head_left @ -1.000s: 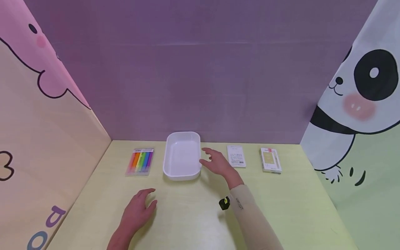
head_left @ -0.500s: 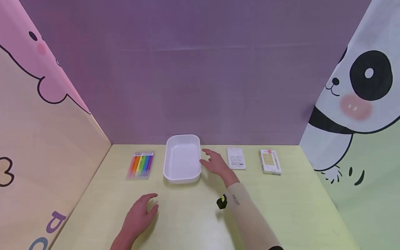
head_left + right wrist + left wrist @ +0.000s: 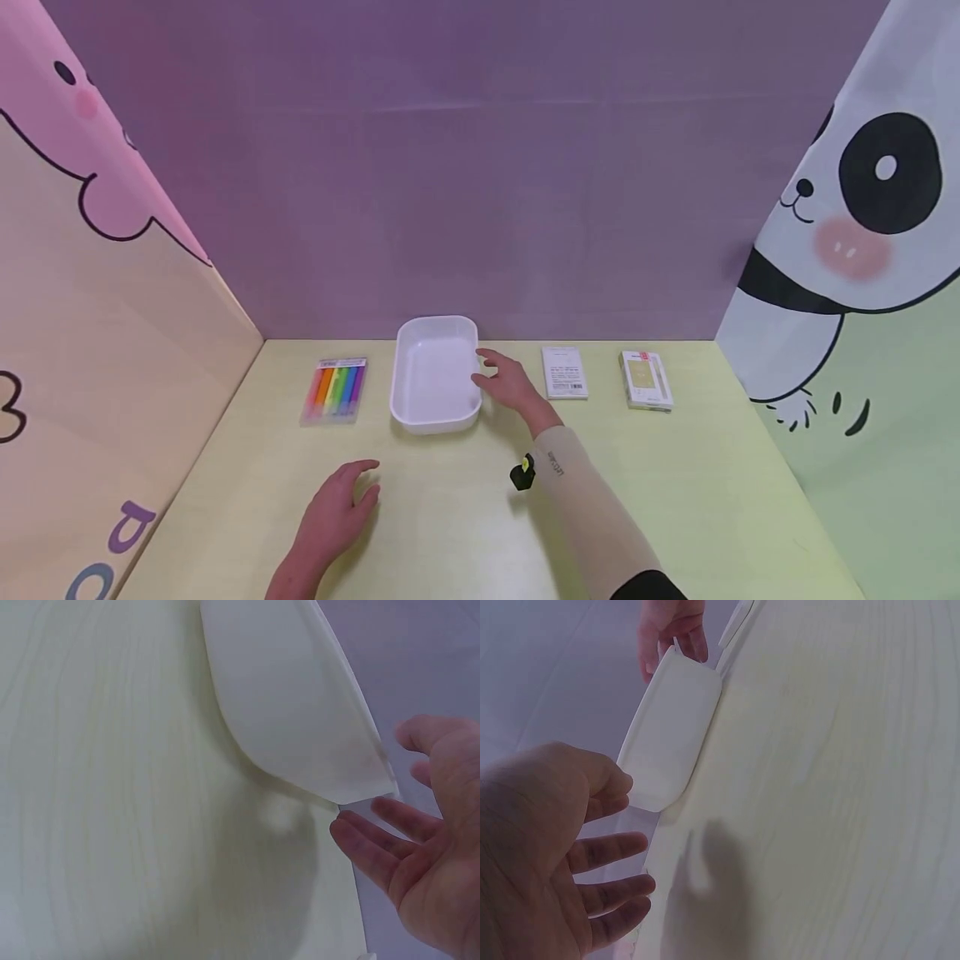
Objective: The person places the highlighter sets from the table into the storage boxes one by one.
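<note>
A white rectangular plastic tray (image 3: 435, 368) stands at the back of the table, left of centre. My right hand (image 3: 512, 383) is at its right side, fingertips right at the rim, fingers loosely bent and spread. In the right wrist view the right hand (image 3: 431, 840) has its thumb level with the rim and its other fingers lower, near the tray's end (image 3: 300, 712). My left hand (image 3: 330, 517) hovers over the table in front of the tray, holding nothing, thumb and fingers apart. The left wrist view shows the left hand's (image 3: 562, 847) fingers extended.
Left of the tray lies a clear pack of rainbow-coloured markers (image 3: 335, 392). To its right are a flat white printed packet (image 3: 565, 373) and a white box with a gold panel (image 3: 646, 381). A purple wall (image 3: 480, 208) rises behind the table (image 3: 442, 517).
My right hand has edged left, so its fingertips now come up to the tray's right rim. The left hand has shifted slightly to the right. The tray and the packs stay in place.
</note>
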{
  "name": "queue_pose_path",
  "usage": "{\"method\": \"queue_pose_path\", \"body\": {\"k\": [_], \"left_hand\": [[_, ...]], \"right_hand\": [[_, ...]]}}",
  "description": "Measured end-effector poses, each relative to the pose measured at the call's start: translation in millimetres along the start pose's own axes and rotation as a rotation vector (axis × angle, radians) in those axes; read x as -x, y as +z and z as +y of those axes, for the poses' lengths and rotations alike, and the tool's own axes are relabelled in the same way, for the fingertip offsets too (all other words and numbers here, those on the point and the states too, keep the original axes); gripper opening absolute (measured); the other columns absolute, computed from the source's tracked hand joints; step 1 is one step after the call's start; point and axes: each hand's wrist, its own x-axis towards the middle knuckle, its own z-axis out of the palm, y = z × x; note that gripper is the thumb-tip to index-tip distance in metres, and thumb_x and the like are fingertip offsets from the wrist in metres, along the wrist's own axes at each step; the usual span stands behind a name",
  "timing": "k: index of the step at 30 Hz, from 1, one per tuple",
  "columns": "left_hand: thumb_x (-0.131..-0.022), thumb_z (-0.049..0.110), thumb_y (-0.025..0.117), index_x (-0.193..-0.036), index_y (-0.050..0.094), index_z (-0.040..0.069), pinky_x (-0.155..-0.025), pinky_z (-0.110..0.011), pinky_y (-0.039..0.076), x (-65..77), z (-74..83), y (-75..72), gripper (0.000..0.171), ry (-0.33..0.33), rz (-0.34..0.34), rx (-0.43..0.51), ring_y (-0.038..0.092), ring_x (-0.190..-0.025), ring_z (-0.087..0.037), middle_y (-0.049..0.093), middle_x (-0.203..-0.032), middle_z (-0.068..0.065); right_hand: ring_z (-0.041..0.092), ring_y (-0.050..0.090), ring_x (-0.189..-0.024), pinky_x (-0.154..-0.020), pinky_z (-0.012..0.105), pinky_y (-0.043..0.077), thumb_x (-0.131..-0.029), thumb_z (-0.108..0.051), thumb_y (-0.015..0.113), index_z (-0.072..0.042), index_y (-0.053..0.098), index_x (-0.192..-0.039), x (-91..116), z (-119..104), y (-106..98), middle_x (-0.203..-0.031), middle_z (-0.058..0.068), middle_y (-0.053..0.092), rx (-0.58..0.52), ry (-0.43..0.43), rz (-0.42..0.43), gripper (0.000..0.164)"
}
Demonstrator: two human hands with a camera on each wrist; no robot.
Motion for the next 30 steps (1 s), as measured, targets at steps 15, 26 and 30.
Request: {"method": "queue_pose_path", "body": {"k": [15, 26, 30], "left_hand": [[-0.09, 0.012, 0.067, -0.121, 0.064, 0.007, -0.096, -0.052, 0.041, 2.5, 2.1, -0.8, 0.031, -0.017, -0.029, 0.014, 0.054, -0.118, -0.034, 0.063, -0.122, -0.012], [-0.091, 0.014, 0.066, -0.122, 0.063, 0.008, -0.094, -0.053, 0.043, -0.3, -3.5, -3.0, 0.032, -0.022, -0.015, 0.002, 0.055, -0.116, -0.034, 0.062, -0.122, -0.012], [-0.091, 0.014, 0.066, -0.123, 0.062, 0.007, -0.094, -0.054, 0.043, -4.3, -5.6, -4.2, 0.034, -0.012, -0.007, -0.01, 0.056, -0.115, -0.035, 0.062, -0.122, -0.014]], "right_hand": [[0.035, 0.065, -0.1, -0.077, 0.036, 0.054, -0.094, -0.016, 0.063, -0.01, 0.049, -0.142, 0, 5, 12, -0.124, 0.022, 0.059, -0.063, -0.003, 0.038, 0.051], [0.027, 0.064, -0.094, -0.071, 0.031, 0.052, -0.093, -0.015, 0.059, -0.013, 0.051, -0.142, -6, 6, 16, -0.122, 0.017, 0.06, -0.043, 0.013, 0.031, 0.049], [0.027, 0.064, -0.096, -0.074, 0.033, 0.052, -0.093, -0.014, 0.058, -0.013, 0.052, -0.141, -6, 4, 18, -0.121, 0.018, 0.06, -0.036, 0.023, 0.043, 0.049]]}}
